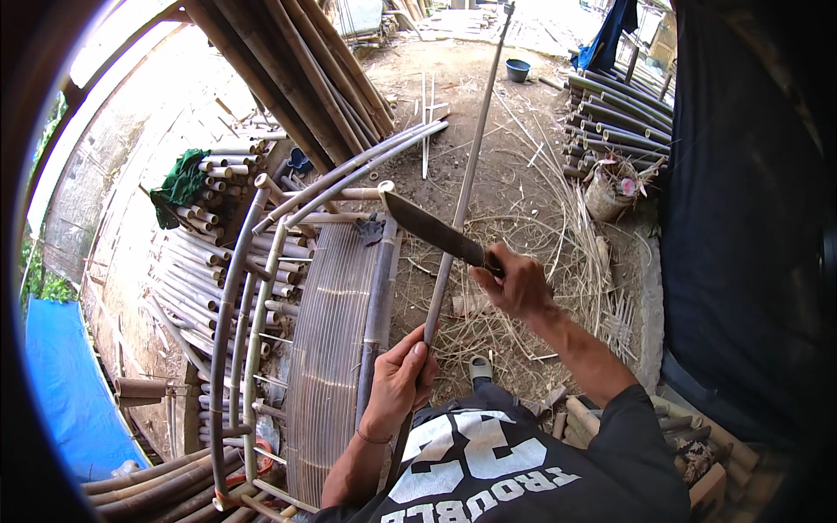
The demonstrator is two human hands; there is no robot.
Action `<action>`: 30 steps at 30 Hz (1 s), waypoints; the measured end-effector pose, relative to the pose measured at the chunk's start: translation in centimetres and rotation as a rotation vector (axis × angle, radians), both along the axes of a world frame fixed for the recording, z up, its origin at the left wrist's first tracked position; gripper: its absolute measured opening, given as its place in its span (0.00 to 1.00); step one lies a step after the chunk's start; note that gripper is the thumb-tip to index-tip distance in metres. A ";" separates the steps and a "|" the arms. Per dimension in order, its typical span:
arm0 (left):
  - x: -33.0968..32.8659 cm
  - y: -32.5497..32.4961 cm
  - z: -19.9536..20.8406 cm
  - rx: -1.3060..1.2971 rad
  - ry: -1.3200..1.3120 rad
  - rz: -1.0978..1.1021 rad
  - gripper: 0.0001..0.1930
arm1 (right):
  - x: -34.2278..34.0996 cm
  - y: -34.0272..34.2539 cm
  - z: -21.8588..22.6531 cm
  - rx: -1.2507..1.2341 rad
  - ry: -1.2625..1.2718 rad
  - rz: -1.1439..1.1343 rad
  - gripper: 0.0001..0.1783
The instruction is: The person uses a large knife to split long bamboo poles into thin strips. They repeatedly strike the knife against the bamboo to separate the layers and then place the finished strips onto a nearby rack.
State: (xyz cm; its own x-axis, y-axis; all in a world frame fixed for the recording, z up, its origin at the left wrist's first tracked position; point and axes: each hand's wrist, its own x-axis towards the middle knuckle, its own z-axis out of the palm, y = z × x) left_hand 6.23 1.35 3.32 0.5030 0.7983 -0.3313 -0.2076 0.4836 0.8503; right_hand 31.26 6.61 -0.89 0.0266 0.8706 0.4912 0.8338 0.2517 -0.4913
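My left hand (402, 375) is closed around a long, thin bamboo strip (472, 166), thumb on top. The strip slants from beside my body up to the far top of the view. In my right hand (520, 283) is the handle of a machete (429, 228), its dark, broad blade pointing to the far left. The blade crosses the strip just beyond my left hand; whether it touches the strip I cannot tell. Left of my left hand stands a bamboo bench (328, 349) with a slatted seat and a pole frame.
Bamboo poles lie stacked at the left (187, 279) and far right (619, 122). Thick poles (288, 78) lean at the far left. Shavings (558, 235) litter the dirt floor near a chopping stump (608, 193). A dark sheet (741, 218) hangs at right; a bucket (518, 70) stands far off.
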 end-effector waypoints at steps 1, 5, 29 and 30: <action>0.0 0.1 0.1 0.014 0.008 -0.005 0.21 | -0.3 -0.6 -0.3 -0.087 0.080 0.029 0.26; 0.2 -0.3 -0.6 0.015 0.034 -0.005 0.21 | -1.3 -2.0 -0.1 0.158 -0.171 0.325 0.18; -3.1 -4.1 -2.1 0.006 -0.027 -0.082 0.21 | 7.3 1.1 0.1 -0.071 -0.100 -0.128 0.33; -3.5 -4.2 -2.5 0.027 -0.016 -0.078 0.21 | 7.8 1.7 1.3 -0.137 -0.080 -0.162 0.33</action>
